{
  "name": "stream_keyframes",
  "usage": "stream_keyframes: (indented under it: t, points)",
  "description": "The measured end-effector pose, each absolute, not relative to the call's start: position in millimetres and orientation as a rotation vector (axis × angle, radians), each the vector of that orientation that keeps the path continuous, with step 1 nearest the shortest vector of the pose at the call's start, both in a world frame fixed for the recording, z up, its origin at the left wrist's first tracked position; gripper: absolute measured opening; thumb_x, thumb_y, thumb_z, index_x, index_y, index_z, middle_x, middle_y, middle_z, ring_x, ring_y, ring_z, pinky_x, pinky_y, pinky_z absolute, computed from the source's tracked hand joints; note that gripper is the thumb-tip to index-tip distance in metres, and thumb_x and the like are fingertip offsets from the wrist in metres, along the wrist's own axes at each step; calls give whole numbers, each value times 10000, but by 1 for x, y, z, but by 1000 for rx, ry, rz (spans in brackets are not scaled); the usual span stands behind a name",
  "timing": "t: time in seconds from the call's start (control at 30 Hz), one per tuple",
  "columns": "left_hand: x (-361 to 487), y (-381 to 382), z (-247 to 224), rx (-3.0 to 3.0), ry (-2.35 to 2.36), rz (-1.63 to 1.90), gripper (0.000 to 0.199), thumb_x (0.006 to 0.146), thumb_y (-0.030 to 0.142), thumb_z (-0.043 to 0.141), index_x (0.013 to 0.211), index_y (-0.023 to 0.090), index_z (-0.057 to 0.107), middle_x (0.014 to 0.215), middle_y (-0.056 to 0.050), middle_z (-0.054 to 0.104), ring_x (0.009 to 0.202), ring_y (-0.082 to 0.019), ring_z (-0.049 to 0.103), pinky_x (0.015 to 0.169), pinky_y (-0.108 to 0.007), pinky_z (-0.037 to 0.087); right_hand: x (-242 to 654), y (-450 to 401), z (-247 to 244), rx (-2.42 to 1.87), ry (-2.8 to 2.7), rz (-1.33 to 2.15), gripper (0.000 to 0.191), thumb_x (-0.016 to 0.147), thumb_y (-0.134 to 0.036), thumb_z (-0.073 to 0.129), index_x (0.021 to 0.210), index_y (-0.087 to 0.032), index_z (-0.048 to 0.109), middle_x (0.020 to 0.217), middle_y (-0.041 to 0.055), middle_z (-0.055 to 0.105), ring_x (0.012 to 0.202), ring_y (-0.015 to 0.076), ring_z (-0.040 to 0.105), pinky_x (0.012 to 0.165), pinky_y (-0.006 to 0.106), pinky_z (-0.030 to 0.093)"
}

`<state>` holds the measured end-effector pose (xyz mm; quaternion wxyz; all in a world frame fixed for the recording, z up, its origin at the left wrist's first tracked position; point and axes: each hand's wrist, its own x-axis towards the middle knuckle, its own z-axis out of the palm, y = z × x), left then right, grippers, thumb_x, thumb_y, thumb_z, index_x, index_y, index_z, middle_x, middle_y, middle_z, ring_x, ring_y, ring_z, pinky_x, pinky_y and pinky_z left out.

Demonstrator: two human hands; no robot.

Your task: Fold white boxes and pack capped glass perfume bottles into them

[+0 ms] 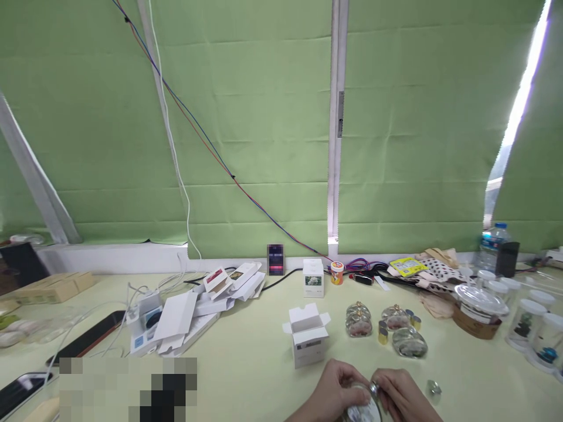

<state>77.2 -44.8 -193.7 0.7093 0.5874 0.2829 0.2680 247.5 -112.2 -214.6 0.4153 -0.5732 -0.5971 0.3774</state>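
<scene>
My left hand point(338, 390) is closed around a clear, rounded glass bottle point(364, 412) at the bottom edge of the head view. The fingers of my right hand point(402, 394) are pinched at the bottle's neck, beside a small shiny metallic piece point(373, 387). What exactly they grip there is hidden. To the right lies a small clear, greenish piece point(434, 388). Beyond my hands are similar glass bottles point(358, 322), some with gold-coloured necks, and another bottle point(409, 342) on its own. Several gold caps point(383, 336) stand among them.
An open white box point(308, 346) stands left of the bottles, with a closed white box point(313, 280) behind it. Flattened white cartons point(178, 319) are piled left. Lidded jars point(523, 322) and a round container point(479, 313) stand right. Cables and a phone point(275, 259) line the back.
</scene>
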Motion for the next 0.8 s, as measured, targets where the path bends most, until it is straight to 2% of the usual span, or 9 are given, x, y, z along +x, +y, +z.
stream_keyframes:
  t: [0.07, 0.13, 0.17, 0.27, 0.33, 0.47, 0.6, 0.67, 0.8]
  points:
    - [79, -45, -194, 1254, 629, 624, 348, 423, 325, 836, 679, 104, 754, 522, 4, 585, 502, -88, 430, 534, -227, 312, 248, -112, -214, -1399, -1436, 983, 631, 816, -735, 299, 794, -171, 581, 449, -52, 475, 305, 79, 404, 334, 180, 224]
    - [79, -45, -195, 1208, 633, 654, 373, 405, 341, 844, 672, 99, 750, 541, -8, 603, 507, -94, 450, 528, -225, 314, 248, -112, -211, -1318, -1382, 1004, 626, 797, -733, 359, 991, -176, 571, 519, -42, 521, 363, 107, 471, 352, 191, 312]
    - [80, -45, -195, 1191, 636, 667, 380, 397, 348, 847, 668, 100, 747, 552, -13, 613, 512, -98, 462, 527, -225, 318, 248, -112, -209, -1278, -1376, 1000, 596, 797, -710, 405, 1018, -180, 565, 556, -32, 545, 412, 119, 505, 390, 204, 367]
    - [79, -45, -195, 1188, 627, 671, 383, 388, 360, 849, 650, 103, 742, 571, -23, 633, 515, -104, 480, 525, -224, 326, 248, -113, -204, -1236, -1412, 968, 450, 818, -615, 496, 886, -182, 595, 576, -22, 562, 496, 123, 531, 490, 224, 421]
    - [78, -45, -195, 1233, 623, 640, 376, 403, 358, 843, 661, 101, 748, 548, -15, 619, 496, -94, 461, 517, -223, 319, 248, -113, -206, -1288, -1417, 978, 466, 812, -637, 480, 772, -183, 575, 485, -52, 498, 414, 98, 468, 424, 203, 356]
    - [76, -45, -195, 1318, 614, 592, 334, 447, 322, 821, 691, 103, 759, 519, 2, 596, 487, -87, 440, 528, -228, 329, 248, -110, -216, -1383, -1434, 1008, 547, 776, -726, 417, 663, -196, 493, 393, -86, 421, 297, 56, 330, 334, 180, 197]
    - [76, -46, -193, 1308, 628, 587, 316, 449, 297, 815, 695, 108, 759, 497, 15, 576, 487, -87, 430, 526, -225, 323, 248, -109, -224, -1386, -1435, 1031, 563, 815, -707, 366, 608, -193, 462, 421, -54, 490, 294, 54, 378, 327, 172, 198]
    - [78, -46, -194, 1278, 625, 611, 326, 434, 303, 821, 683, 104, 755, 509, 8, 586, 490, -88, 436, 518, -221, 309, 248, -109, -223, -1353, -1411, 1052, 575, 823, -707, 347, 659, -180, 507, 459, -41, 520, 306, 62, 414, 324, 170, 219]
    - [80, -45, -198, 1199, 625, 665, 339, 423, 315, 822, 676, 101, 748, 562, -18, 628, 510, -104, 472, 523, -224, 316, 248, -110, -212, -1234, -1372, 1033, 558, 814, -693, 401, 957, -178, 558, 510, -44, 549, 391, 102, 484, 398, 198, 360]
